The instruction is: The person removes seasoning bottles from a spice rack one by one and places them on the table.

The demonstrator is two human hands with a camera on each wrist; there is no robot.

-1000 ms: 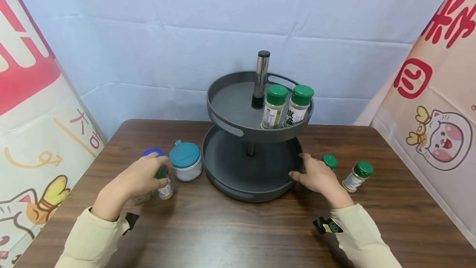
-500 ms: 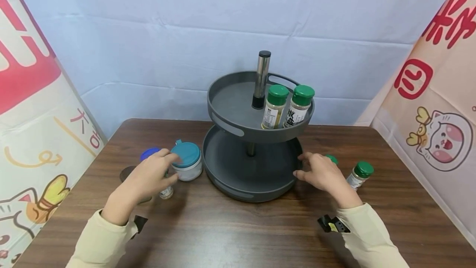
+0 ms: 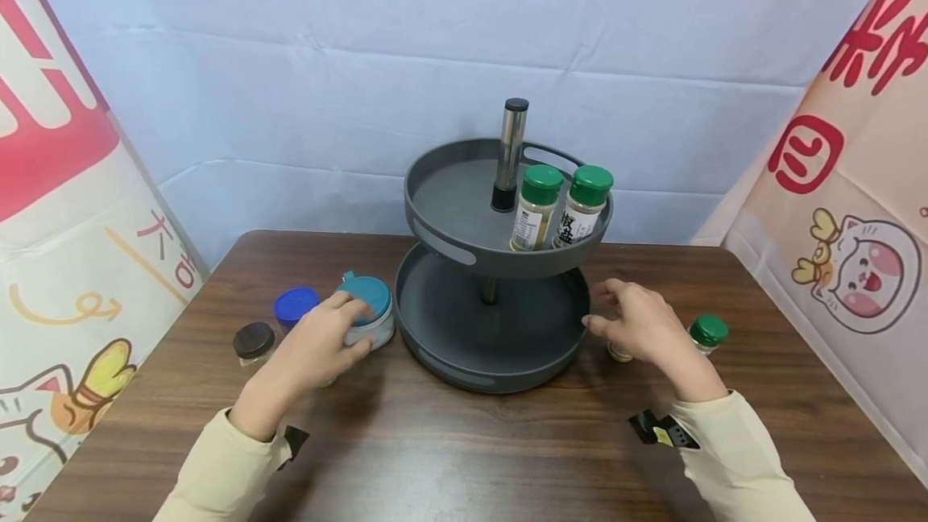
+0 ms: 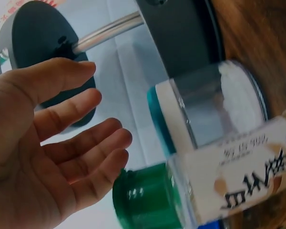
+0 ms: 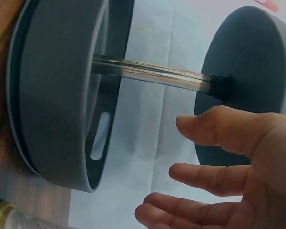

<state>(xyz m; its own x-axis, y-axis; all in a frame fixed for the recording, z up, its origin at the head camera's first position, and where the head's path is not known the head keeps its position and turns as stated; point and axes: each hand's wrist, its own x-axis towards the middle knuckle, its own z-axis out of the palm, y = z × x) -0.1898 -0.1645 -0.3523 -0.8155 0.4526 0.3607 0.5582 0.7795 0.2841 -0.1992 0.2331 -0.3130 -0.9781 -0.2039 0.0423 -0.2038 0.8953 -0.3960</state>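
Observation:
My left hand (image 3: pixel 315 349) reaches over the left group of containers with loosely spread fingers and nothing in its grasp. In the left wrist view, a green-capped seasoning bottle (image 4: pixel 238 174) stands right by its fingertips, and a teal-lidded jar (image 4: pixel 219 107) with white contents is just beyond. The head view mostly hides that bottle under the hand. My right hand (image 3: pixel 641 325), fingers relaxed, is at the right edge of the grey two-tier turntable's lower tray (image 3: pixel 464 337). Beneath this hand shows the base of another seasoning bottle (image 3: pixel 619 353).
Two green-capped bottles, one left (image 3: pixel 531 224) and one right (image 3: pixel 577 220), stand on the upper tray (image 3: pixel 457 200) beside the metal post (image 3: pixel 511 139). A blue-lidded container (image 3: pixel 296 304) and a black-lidded jar (image 3: pixel 254 341) stand at left. Another green-capped bottle (image 3: pixel 708 331) is at far right.
My left hand has shifted right, uncovering the black lid and overlapping the teal-lidded jar. My right hand has moved right and slightly back from the lower tray's rim, covering the nearby bottle's cap.

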